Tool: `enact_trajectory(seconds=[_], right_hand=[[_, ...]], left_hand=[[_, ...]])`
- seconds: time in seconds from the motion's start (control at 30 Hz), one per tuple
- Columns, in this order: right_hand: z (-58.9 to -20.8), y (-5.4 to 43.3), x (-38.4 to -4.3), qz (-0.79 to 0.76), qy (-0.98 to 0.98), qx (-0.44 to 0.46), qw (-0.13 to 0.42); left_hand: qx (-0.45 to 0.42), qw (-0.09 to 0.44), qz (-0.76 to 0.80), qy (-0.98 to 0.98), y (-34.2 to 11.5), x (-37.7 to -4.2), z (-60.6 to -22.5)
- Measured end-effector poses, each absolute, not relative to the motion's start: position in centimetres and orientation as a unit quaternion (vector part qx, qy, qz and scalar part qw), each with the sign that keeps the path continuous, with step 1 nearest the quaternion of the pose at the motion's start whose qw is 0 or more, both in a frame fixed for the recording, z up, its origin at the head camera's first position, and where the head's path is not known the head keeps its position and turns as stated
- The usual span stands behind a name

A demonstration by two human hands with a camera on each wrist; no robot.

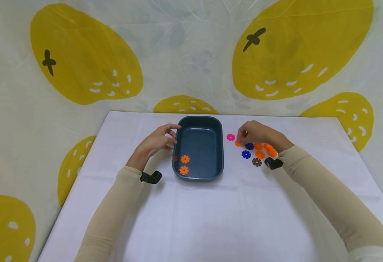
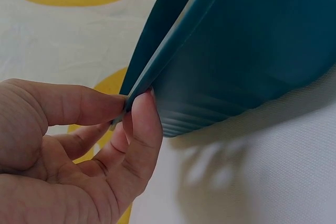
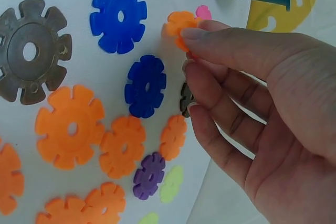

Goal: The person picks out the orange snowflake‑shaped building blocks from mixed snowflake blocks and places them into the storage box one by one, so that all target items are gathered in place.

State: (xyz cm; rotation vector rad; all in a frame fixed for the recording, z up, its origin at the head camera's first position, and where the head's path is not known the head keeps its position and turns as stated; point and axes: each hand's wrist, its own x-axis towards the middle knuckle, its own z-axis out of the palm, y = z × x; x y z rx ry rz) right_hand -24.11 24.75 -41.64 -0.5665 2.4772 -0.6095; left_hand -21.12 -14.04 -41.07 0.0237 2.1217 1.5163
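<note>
A dark teal rectangular tray stands on the table, with orange notched plastic discs lying near its front left corner. My left hand pinches the tray's left rim; in the left wrist view the fingertips meet on both sides of that edge. To the right of the tray, my right hand pinches an orange notched disc between thumb and fingers. Below it lie blue discs, a grey-brown disc, more orange discs and a purple disc.
A pink disc lies between the tray and my right hand. Pale green discs show in the right wrist view. A white cloth covers the table, and a curtain with yellow shapes hangs behind.
</note>
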Motion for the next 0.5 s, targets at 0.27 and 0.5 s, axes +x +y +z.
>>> enact_trajectory(seconds=[0.27, 0.5], right_hand=[[-41.4, 24.6, -23.9, -0.224, 0.913, -0.226, 0.255], [-40.2, 24.7, -23.7, -0.242, 0.908, -0.231, 0.253]], left_hand=[[0.013, 0.267, 0.569, 0.778, -14.1, -21.1, -41.1], [0.013, 0.27, 0.569, 0.777, -14.1, -21.1, -41.0]])
